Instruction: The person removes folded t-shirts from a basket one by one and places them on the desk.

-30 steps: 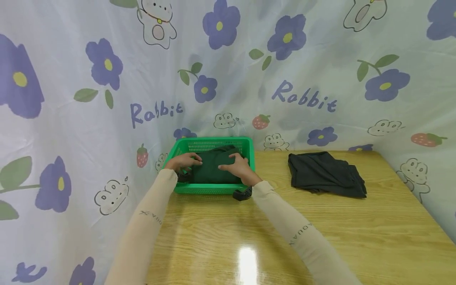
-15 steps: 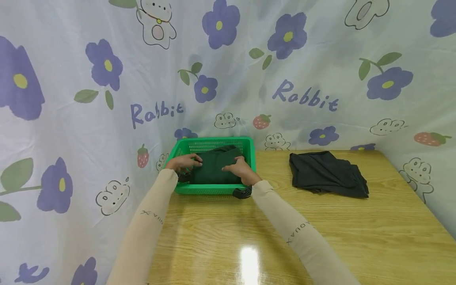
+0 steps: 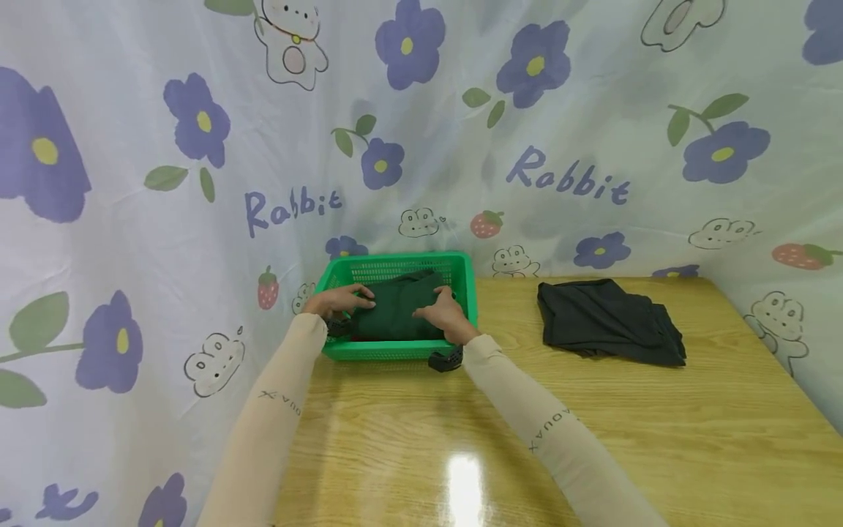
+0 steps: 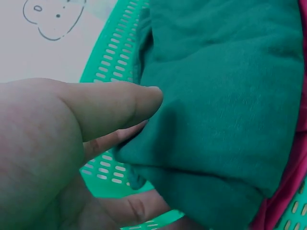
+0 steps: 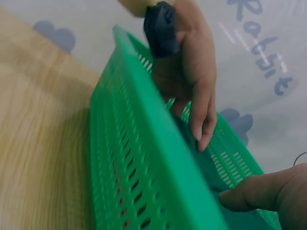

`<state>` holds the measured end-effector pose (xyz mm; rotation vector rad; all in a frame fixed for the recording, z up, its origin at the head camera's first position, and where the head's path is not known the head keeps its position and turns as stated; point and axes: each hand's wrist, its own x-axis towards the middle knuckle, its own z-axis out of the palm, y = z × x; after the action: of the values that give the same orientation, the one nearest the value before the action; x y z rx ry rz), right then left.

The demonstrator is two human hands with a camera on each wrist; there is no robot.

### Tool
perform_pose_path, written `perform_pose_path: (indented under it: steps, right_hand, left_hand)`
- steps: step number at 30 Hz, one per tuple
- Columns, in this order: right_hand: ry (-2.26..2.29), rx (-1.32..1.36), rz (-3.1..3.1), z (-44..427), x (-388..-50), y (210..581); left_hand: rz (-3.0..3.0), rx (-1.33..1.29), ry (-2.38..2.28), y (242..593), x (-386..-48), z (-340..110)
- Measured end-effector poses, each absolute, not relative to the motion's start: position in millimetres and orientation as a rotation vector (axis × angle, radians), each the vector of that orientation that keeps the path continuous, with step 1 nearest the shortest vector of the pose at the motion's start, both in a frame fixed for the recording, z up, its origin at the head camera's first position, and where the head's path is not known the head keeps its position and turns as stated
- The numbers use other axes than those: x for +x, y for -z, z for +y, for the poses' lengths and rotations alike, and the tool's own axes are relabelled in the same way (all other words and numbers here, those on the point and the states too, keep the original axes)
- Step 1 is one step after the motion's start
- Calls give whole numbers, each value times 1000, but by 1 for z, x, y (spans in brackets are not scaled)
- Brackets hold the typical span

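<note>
A folded dark green cloth (image 3: 395, 307) lies inside the green plastic basket (image 3: 469, 293); whether it is a garment cannot be told. At its left end, my left hand (image 3: 337, 300) grips the edge, the thumb above and the fingers reaching beneath in the left wrist view. My right hand (image 3: 448, 316) holds the opposite end, its fingertips mostly hidden. In the right wrist view my right thumb (image 5: 249, 194) touches the cloth. Under the green cloth, a crimson cloth (image 4: 283, 191) shows along one side.
Another folded dark cloth (image 3: 612, 322) lies on the wooden table (image 3: 408, 432), right of the basket. A patterned curtain (image 3: 421, 110) hangs close behind and to the left. The basket's rim stands between the hands and the table front.
My right fingers have drawn closer around the cloth's edge. The cloth's near edge has risen slightly, and a strip of red shows beneath it. The head view has shifted slightly.
</note>
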<state>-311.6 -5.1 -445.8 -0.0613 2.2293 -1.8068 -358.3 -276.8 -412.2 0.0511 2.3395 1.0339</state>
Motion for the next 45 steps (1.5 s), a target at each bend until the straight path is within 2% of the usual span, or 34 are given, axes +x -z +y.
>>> perform_pose_path:
  steps: [9,19,29,45]
  right_hand:
    - [1874,13,2277,-9,-312,445]
    - [2070,78,1861,0,-316,442]
    - [1938,-69,1946,4,-322,446]
    - [1903,-143,2100,4,-319,448]
  left_hand:
    - [2360,60,-1038,415,-356,-279]
    - [2348,78,-1070,412,-356,-285]
    - [2376,121,-1027,410,-354,-285]
    - [2413,182,-1049,418,-354,-293]
